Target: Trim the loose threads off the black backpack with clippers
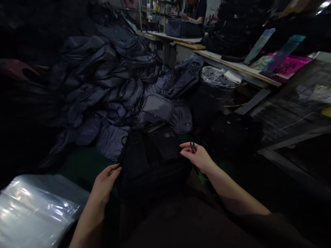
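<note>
A black backpack (155, 155) lies in front of me, its straps and webbing facing up. My left hand (106, 177) is closed on the left edge of the backpack, thumb and fingers pinched together at its side. My right hand (198, 156) is at the right edge, fingertips at or very near the fabric. Small thread snips (192, 147) with red on them are held in that hand, their pointed blades sticking up between the fingers. The dark fabric hides much of the bag's detail.
A large heap of grey-blue bags (111, 75) lies beyond the backpack. Clear plastic sheets (33, 210) are at the lower left. Along the right runs a workbench (232, 65) with a pink basket (292, 65). A person (200, 12) works at the far end.
</note>
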{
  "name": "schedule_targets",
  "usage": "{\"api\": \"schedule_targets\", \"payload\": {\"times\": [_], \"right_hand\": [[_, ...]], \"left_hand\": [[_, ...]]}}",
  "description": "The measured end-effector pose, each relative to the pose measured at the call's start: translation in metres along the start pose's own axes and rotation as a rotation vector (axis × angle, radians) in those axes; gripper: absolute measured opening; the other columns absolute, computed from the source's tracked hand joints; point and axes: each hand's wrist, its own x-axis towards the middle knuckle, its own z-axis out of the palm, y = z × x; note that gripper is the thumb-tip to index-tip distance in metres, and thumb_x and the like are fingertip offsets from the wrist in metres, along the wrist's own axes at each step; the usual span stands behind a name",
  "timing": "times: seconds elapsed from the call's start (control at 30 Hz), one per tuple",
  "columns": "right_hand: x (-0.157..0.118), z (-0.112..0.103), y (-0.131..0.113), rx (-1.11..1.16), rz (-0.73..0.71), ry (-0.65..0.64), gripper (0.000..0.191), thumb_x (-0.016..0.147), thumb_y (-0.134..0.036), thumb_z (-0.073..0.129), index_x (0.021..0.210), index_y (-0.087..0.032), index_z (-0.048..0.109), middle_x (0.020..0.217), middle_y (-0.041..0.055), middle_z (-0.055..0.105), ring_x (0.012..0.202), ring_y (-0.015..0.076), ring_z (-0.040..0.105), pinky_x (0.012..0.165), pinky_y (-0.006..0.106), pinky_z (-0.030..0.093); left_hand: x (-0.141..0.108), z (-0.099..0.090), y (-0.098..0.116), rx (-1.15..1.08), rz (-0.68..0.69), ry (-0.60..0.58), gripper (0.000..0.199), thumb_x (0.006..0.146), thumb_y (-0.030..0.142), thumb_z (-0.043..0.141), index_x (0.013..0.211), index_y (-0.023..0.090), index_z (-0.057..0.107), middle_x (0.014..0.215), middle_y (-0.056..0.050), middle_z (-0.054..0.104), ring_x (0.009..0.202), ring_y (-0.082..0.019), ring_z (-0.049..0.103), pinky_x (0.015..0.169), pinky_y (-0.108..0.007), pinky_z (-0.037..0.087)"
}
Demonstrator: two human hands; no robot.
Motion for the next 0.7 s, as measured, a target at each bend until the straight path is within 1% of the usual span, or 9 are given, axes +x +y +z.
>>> {"api": "schedule_targets", "payload": {"times": [0.07,0.1,0.13,0.2,0.27,0.4,0.47,0.6,0.7], "right_hand": [[-0.01,-0.003,0.0,-0.102,-0.103,0.052,0.026,0.075,-0.03,0.066,0.098,-0.018,0.064,0.078,0.0012,0.06,0.061,0.0094,0.049,0.059,0.022,0.041],[-0.015,-0.004,-0.001,-0.157,-0.16,0.036,0.023,0.077,-0.03,0.064,0.098,-0.019,0.064,0.078,0.0009,0.06,0.061,0.0094,0.049,0.059,0.022,0.041],[-0.021,-0.005,-0.001,-0.217,-0.218,-0.015,0.021,0.078,-0.029,0.063,0.096,-0.02,0.064,0.079,0.0007,0.06,0.061,0.0096,0.049,0.058,0.022,0.041],[-0.031,-0.004,-0.002,-0.356,-0.323,-0.176,0.018,0.079,-0.03,0.064,0.094,-0.022,0.065,0.084,0.0004,0.06,0.065,0.01,0.052,0.06,0.021,0.041],[-0.037,0.0,-0.003,-0.542,-0.396,-0.311,0.018,0.079,-0.029,0.065,0.096,-0.024,0.065,0.092,-0.0003,0.06,0.069,0.0102,0.055,0.062,0.021,0.042],[-0.041,0.018,-0.009,-0.949,-0.495,-0.357,0.019,0.083,-0.024,0.057,0.101,-0.026,0.061,0.096,-0.0006,0.059,0.068,0.0112,0.057,0.06,0.023,0.038],[-0.04,0.03,-0.014,-1.085,-0.552,-0.386,0.019,0.082,-0.022,0.056,0.1,-0.024,0.06,0.097,0.0004,0.058,0.067,0.0123,0.057,0.056,0.024,0.035],[-0.037,0.049,-0.017,-1.203,-0.643,-0.456,0.019,0.077,-0.017,0.056,0.096,-0.02,0.059,0.091,0.0019,0.058,0.065,0.0138,0.056,0.052,0.026,0.031],[-0.036,0.054,-0.008,-1.199,-0.726,-0.48,0.017,0.076,-0.017,0.056,0.092,-0.019,0.059,0.087,0.0021,0.058,0.064,0.0141,0.054,0.054,0.027,0.03]], "left_hand": [[0.001,0.0,-0.001,0.018,0.018,-0.001,0.043,0.065,0.039,0.071,0.102,0.02,0.062,0.08,-0.001,0.068,0.071,-0.014,0.063,0.059,-0.018,0.049],[0.002,-0.001,-0.002,0.031,0.035,0.0,0.043,0.065,0.039,0.071,0.102,0.02,0.062,0.08,-0.001,0.068,0.073,-0.014,0.064,0.06,-0.018,0.05],[0.003,-0.001,-0.003,0.049,0.051,0.003,0.043,0.064,0.04,0.071,0.101,0.02,0.063,0.08,-0.001,0.068,0.075,-0.015,0.064,0.061,-0.018,0.05],[0.006,-0.001,-0.004,0.084,0.077,0.004,0.044,0.064,0.042,0.07,0.101,0.019,0.063,0.081,-0.002,0.068,0.077,-0.016,0.064,0.062,-0.019,0.049],[0.008,-0.002,-0.007,0.108,0.094,0.004,0.047,0.063,0.045,0.07,0.101,0.019,0.063,0.082,-0.002,0.068,0.077,-0.017,0.064,0.061,-0.021,0.05],[0.012,-0.004,-0.011,0.159,0.14,0.003,0.051,0.062,0.048,0.069,0.102,0.017,0.063,0.078,-0.002,0.067,0.075,-0.018,0.063,0.062,-0.023,0.05],[0.014,-0.005,-0.013,0.165,0.156,-0.004,0.05,0.063,0.048,0.069,0.102,0.017,0.063,0.078,-0.002,0.067,0.074,-0.017,0.063,0.063,-0.023,0.049],[0.014,-0.005,-0.017,0.137,0.168,-0.009,0.051,0.063,0.048,0.069,0.102,0.015,0.062,0.077,-0.003,0.067,0.073,-0.017,0.062,0.064,-0.025,0.048],[0.014,-0.004,-0.021,0.105,0.169,-0.007,0.052,0.065,0.049,0.067,0.104,0.016,0.061,0.081,-0.004,0.068,0.077,-0.018,0.063,0.069,-0.026,0.048]]}}
